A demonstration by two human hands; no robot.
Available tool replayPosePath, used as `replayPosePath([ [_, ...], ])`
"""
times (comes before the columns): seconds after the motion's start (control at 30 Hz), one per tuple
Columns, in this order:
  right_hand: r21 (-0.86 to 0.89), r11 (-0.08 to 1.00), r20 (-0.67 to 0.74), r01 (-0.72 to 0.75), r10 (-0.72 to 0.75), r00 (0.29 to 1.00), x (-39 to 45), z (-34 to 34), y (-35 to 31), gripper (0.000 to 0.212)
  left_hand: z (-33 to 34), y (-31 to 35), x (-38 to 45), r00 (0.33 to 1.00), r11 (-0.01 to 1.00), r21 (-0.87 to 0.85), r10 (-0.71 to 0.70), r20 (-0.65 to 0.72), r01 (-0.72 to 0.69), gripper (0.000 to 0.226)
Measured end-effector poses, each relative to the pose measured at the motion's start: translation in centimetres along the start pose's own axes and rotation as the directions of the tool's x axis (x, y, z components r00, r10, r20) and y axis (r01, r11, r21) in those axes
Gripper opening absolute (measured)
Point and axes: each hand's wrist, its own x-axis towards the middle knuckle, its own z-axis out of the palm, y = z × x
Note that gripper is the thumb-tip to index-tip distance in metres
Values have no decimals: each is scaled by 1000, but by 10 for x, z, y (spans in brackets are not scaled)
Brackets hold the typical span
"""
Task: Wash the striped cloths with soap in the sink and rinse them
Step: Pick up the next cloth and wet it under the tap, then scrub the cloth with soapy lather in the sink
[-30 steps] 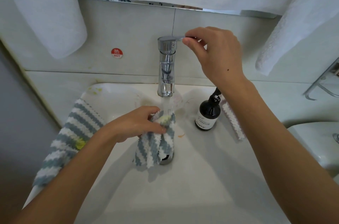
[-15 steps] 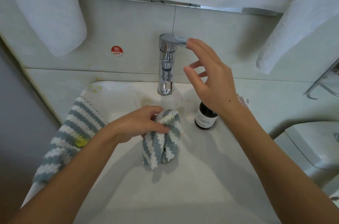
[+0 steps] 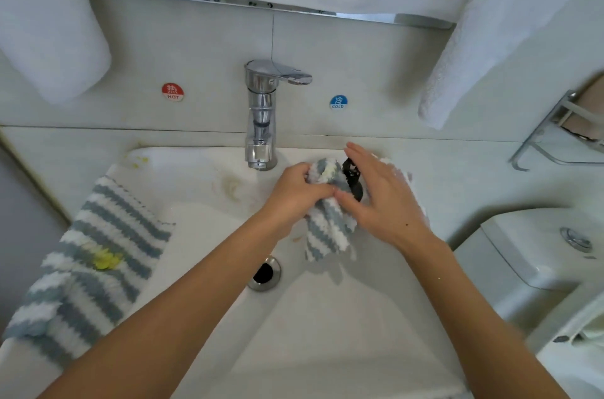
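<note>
Left hand (image 3: 295,191) reaches in from lower left, over the sink (image 3: 327,317) basin, just right of the tap (image 3: 261,124). Its fingers are curled around the bunched top of a striped cloth (image 3: 327,228), gripping it; knuckles face the camera. The cloth hangs down from that grip, blue-grey and white bands, lower end loose above the basin floor. A pale yellowish patch shows on the bunched part near the fingertips.

Right hand (image 3: 382,199) comes in from lower right, palm down, fingers (image 3: 356,156) straight and slightly spread. Thumb lies against the cloth beside the left hand's fingertips. The palm hovers over or rests on a dark soap bottle (image 3: 354,181); only the black pump head and shoulder show between the two hands, and contact cannot be told.

Second striped cloth (image 3: 94,254) is draped over the sink's left rim, well apart from the hands, with a yellow stain near its middle. Another pale fluffy cloth edge (image 3: 407,178) peeks from behind the right hand on the surface (image 3: 457,169).

Drain (image 3: 264,272) sits open in the basin, below the left forearm. Tap lever points right. Red HOT sticker (image 3: 172,92) and blue COLD sticker (image 3: 338,101) flank the tap on the wall. White towels (image 3: 49,22) hang above. Toilet tank (image 3: 539,248) at right.
</note>
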Motion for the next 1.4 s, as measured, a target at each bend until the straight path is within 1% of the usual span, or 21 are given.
replayPosePath([
  [0.07, 81, 996, -3, -20, 20, 1000, -2, 5, 0, 76, 8, 2, 7, 1000, 1000, 4, 0, -10, 0, 18],
  [0.13, 139, 990, -5, -20, 21, 1000, -3, 10, 2, 79, 13, 3, 12, 1000, 1000, 2, 0, -19, 0, 15],
  [0.3, 184, 982, -48, -29, 39, 998, 0, 20, 5, 75, 18, -7, 16, 999, 999, -30, -21, -34, 20, 16],
  [0.37, 172, 984, -52, -41, 51, 997, 0, 24, 6, 76, 20, -10, 18, 999, 999, -27, -29, -35, 28, 17],
  [0.47, 85, 995, -51, -55, 60, 997, -2, 29, 5, 77, 22, -12, 19, 998, 999, -15, -36, -43, 35, 14],
  [0.53, 60, 996, -54, -72, 75, 996, -2, 30, 3, 78, 22, -12, 18, 999, 999, -4, -35, -42, 34, 13],
  [0.63, 52, 996, -40, -74, 76, 996, -3, 29, 1, 80, 20, -13, 8, 999, 999, 17, -35, 4, 35, 13],
  [0.77, 61, 996, -29, -60, 62, 998, -5, 27, 1, 77, 9, -15, -12, 988, 998, 58, -38, 149, 30, 10],
  [0.83, 79, 995, -31, -57, 59, 998, -5, 25, 1, 76, 0, -15, -20, 979, 995, 89, -61, 195, 45, 13],
  [0.93, 78, 996, -32, -40, 43, 999, -9, 19, -1, 74, -16, -15, -30, 969, 987, 145, -103, 224, 71, 24],
  [1.0, 75, 997, -91, -12, 19, 996, -11, 13, -5, 68, -28, -14, -37, 962, 978, 189, -131, 238, 87, 25],
  [1.03, 64, 998, -166, 18, -8, 986, -11, 9, -9, 64, -35, -14, -39, 958, 973, 210, -143, 250, 90, 25],
  [1.07, 45, 997, -266, 66, -52, 963, -11, 4, -15, 60, -42, -12, -41, 953, 969, 228, -152, 262, 92, 25],
  [1.13, -8, 982, -452, 188, -172, 875, -9, -2, -29, 48, -56, -10, -44, 949, 961, 260, -165, 268, 94, 26],
  [1.17, -3, 976, -485, 220, -193, 853, -7, -2, -38, 41, -63, -10, -44, 949, 958, 271, -170, 265, 96, 26],
  [1.2, 43, 974, -466, 224, -179, 867, -5, -1, -49, 37, -69, -10, -44, 950, 955, 281, -171, 262, 95, 26],
  [1.23, 104, 974, -402, 202, -145, 904, -2, 2, -60, 34, -75, -10, -43, 952, 955, 284, -164, 257, 88, 26],
  [1.3, 151, 983, -191, 103, -73, 979, 4, 15, -72, 35, -86, -11, -42, 962, 960, 270, -139, 233, 74, 30],
  [1.33, 162, 986, -72, 49, -38, 997, 7, 24, -74, 36, -90, -12, -41, 967, 963, 260, -128, 220, 68, 31],
  [1.37, 208, 978, 49, -19, 9, 999, 9, 33, -74, 38, -94, -13, -41, 971, 965, 255, -119, 210, 63, 31],
  [1.4, 286, 952, 161, -109, 64, 985, 10, 40, -73, 41, -97, -14, -40, 972, 964, 258, -114, 207, 58, 30],
])
